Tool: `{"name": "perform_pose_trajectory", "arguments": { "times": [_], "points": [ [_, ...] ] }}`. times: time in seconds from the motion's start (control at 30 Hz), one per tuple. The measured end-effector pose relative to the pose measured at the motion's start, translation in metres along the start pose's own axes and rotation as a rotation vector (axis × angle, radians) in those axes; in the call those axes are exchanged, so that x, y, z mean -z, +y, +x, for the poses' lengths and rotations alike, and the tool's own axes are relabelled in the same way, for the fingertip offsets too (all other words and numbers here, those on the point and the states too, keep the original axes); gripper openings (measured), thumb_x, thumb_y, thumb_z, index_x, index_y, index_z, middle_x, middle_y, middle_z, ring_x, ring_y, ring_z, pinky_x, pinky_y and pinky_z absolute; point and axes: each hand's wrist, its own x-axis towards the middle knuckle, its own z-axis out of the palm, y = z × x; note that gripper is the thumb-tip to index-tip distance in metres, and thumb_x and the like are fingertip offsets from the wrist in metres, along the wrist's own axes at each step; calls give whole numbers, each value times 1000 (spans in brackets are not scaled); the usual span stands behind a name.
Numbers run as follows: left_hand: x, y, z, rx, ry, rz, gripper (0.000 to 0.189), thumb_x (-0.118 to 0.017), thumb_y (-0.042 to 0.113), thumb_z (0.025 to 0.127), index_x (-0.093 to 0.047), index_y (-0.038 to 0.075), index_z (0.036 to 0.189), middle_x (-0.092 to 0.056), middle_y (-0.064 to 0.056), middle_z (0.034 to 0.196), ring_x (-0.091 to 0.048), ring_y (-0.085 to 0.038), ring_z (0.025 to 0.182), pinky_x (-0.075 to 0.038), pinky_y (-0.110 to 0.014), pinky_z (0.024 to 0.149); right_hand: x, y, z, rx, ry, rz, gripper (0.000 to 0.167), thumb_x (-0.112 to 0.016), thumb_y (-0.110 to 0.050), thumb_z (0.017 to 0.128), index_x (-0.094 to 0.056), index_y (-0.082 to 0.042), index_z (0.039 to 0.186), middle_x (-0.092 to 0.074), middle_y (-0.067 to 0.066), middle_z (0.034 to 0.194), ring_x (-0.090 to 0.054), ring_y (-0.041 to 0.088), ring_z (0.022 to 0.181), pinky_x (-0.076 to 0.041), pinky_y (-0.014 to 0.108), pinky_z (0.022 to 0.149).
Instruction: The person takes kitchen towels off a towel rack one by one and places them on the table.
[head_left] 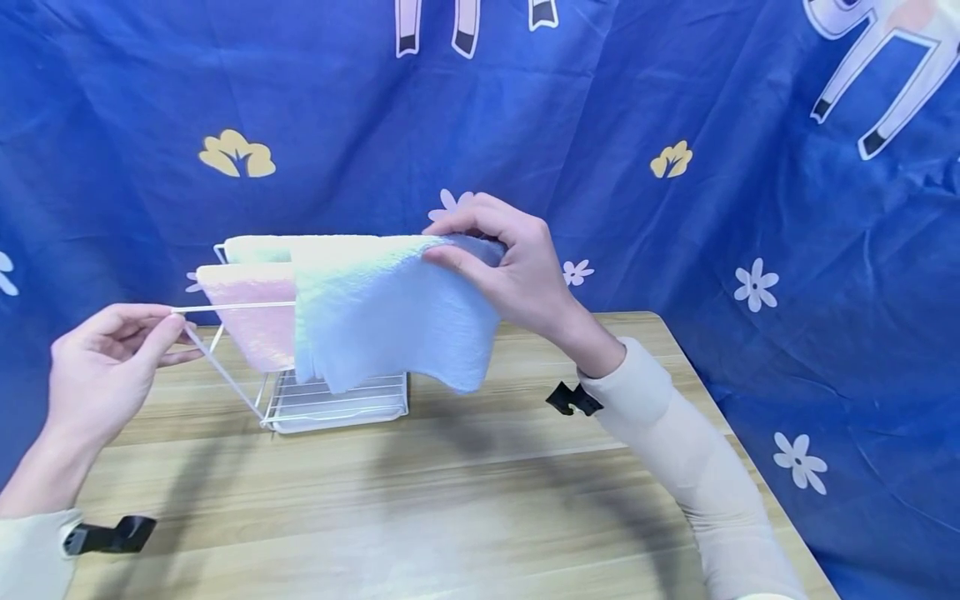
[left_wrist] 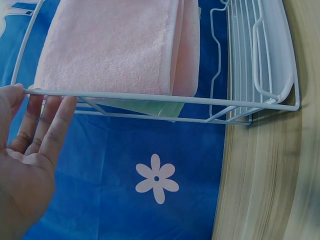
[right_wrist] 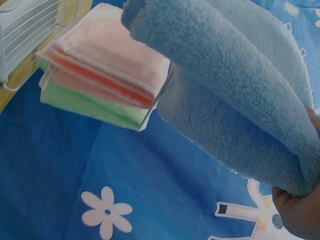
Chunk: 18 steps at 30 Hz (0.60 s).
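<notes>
A white wire drying rack (head_left: 225, 307) stands on the table, and my left hand (head_left: 112, 371) pinches its upper front left corner between thumb and fingers. Over the front rail lies a light blue towel (head_left: 390, 317), its right side held out beyond the rack. My right hand (head_left: 517, 258) grips that side's top edge, thumb toward me and fingers behind. In the right wrist view the blue towel (right_wrist: 240, 100) is folded over, with fingers at its far edge. Behind it hang a pink towel (left_wrist: 110, 47) and a pale green towel (right_wrist: 92, 107).
The rack's lower shelf has a white tray (head_left: 341, 412) close to the wooden tabletop (head_left: 480, 517). A blue curtain (head_left: 337, 125) with printed flowers and animals closes off the back and right side. Black wrist mounts (head_left: 112, 535) sit at both sleeves.
</notes>
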Motion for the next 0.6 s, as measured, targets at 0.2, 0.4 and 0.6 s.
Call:
{"name": "perform_pose_trajectory", "arguments": {
  "times": [0.2, 0.4, 0.6],
  "points": [
    [2, -1, -1, 7, -2, 48, 15, -63, -15, 97, -72, -7, 107, -80, -1, 90, -79, -7, 74, -69, -19, 65, 15, 4, -15, -37, 8, -49, 14, -86, 0, 86, -80, -1, 98, -76, 10, 90, -68, 12, 87, -60, 21, 77],
    [3, -2, 0, -11, 5, 17, 15, -62, -18, 96, -70, -13, 108, -82, -2, 91, -80, -8, 75, -69, -21, 65, 31, 9, -29, -51, -4, -130, 12, -86, -3, 87, -81, -4, 98, -76, 7, 90, -68, 11, 85, -57, 20, 73],
    [1, -1, 0, -15, -8, -7, 15, -62, -18, 96, -68, -16, 109, -81, -3, 91, -79, -8, 76, -69, -21, 66, 52, 19, -49, -104, 0, -196, 12, -86, -3, 87, -81, -6, 98, -77, 6, 90, -69, 9, 84, -58, 17, 73]
  ]
}}
